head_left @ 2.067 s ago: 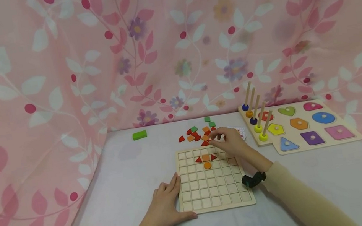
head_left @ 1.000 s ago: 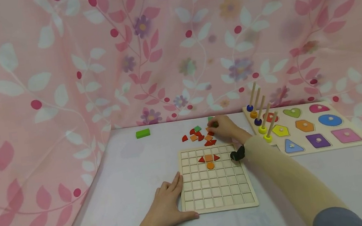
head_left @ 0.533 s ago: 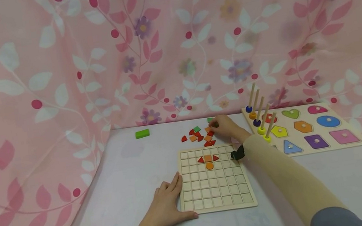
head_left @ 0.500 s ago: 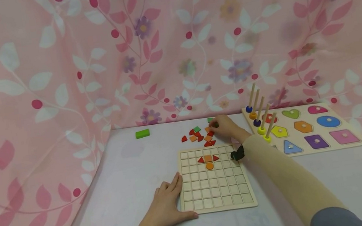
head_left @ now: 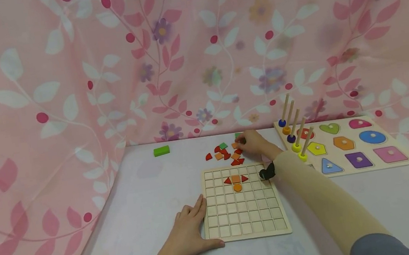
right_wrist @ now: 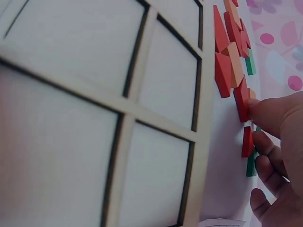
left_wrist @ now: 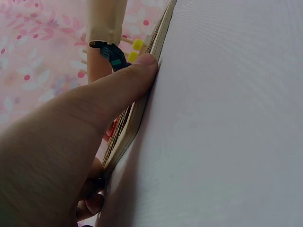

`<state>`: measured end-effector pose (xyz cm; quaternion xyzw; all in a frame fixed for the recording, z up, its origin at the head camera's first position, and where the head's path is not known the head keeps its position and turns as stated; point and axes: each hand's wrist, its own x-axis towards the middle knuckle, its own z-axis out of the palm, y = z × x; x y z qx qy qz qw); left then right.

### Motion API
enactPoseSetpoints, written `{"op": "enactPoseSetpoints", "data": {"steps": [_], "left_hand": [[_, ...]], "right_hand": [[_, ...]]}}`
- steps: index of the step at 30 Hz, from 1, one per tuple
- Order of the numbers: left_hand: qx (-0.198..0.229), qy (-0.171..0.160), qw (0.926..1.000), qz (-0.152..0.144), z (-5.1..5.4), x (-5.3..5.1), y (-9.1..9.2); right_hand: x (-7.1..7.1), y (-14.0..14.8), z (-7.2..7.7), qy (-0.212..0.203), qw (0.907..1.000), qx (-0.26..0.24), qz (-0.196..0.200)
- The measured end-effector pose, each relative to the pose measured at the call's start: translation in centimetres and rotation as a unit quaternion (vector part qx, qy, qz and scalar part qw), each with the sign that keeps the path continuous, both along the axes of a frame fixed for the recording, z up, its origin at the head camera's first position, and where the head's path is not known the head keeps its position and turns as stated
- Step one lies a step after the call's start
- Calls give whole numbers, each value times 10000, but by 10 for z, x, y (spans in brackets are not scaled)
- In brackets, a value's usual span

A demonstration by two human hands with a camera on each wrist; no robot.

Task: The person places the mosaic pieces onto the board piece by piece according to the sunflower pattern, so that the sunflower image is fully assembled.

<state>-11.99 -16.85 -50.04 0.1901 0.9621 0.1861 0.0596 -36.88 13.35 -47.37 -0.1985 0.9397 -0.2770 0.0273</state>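
Note:
A pale wooden grid board (head_left: 246, 205) lies on the table with an orange square (head_left: 236, 179), a red triangle on either side of it, and an orange round piece (head_left: 238, 187) below. My left hand (head_left: 188, 232) rests against its near left corner, thumb along the front edge, fingers spread at the left edge. My right hand (head_left: 254, 143) reaches over the loose pieces beyond the board. In the right wrist view its thumb (right_wrist: 271, 113) is at a red piece (right_wrist: 241, 100); its bent fingers are near another red piece (right_wrist: 247, 141). Whether it pinches a piece is hidden.
A green block (head_left: 161, 151) lies at the back left. At the back right stands a shape-puzzle board (head_left: 353, 154) with upright pegs (head_left: 296, 125) and coloured rings. A printed card (right_wrist: 222, 222) lies partly in view near the right hand. A flowered curtain hangs behind.
My right hand has moved farther back from the near side of the pile to its right end, then hardly moved. The left hand and the pieces on the grid board stay put.

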Motion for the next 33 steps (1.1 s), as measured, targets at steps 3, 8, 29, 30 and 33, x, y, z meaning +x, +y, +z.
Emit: {"op": "enactPoseSetpoints", "data": {"steps": [3, 8, 29, 30, 33], "left_hand": [[10, -33, 10000, 2, 0, 0, 1], [9, -67, 10000, -3, 1, 0, 2], [54, -58, 10000, 8, 4, 1, 2], [65, -60, 10000, 10, 4, 1, 2], [96, -40, 9999, -5, 5, 1, 1]], "right_hand": [[0, 0, 1, -117, 9999, 11, -68], [0, 1, 2, -254, 9995, 15, -163], [29, 0, 1, 264, 9972, -692, -94], [31, -1, 1, 267, 9967, -754, -110], [40, -2, 1, 255, 9952, -929, -145]]}}
